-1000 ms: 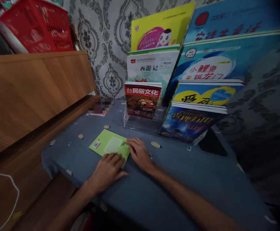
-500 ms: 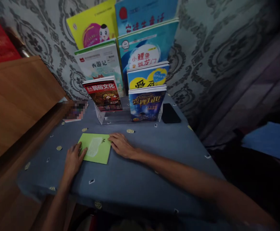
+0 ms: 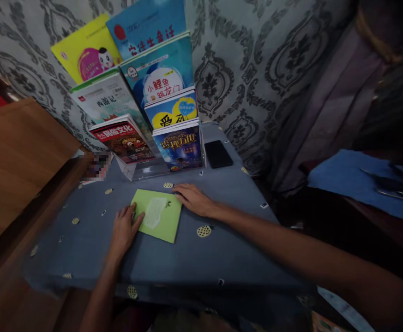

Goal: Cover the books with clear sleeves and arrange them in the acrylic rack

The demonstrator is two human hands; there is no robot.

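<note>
A thin light-green book [image 3: 170, 223] lies flat on the table, with a pale printed text patch on its cover. My left hand [image 3: 125, 226] grips its left edge, the thumb resting on the cover and the fingers at the edge. At the upper right corner, my right hand [image 3: 194, 198] has its curled fingertips on the book; the thumb side is partly hidden.
A clear stand [image 3: 146, 173] at the back of the table holds several upright books, including a dark blue one [image 3: 180, 150]. Beside it lies a black flat device [image 3: 218, 154]. A magazine [image 3: 95, 168] sits at the left, near a wooden panel [image 3: 24, 161]. Blue cloth [image 3: 353, 180] is at right.
The camera has turned to the right. Both hands and the green book have shifted right over the tablecloth, and the book now lies below a pineapple print. The grip looks much the same.
</note>
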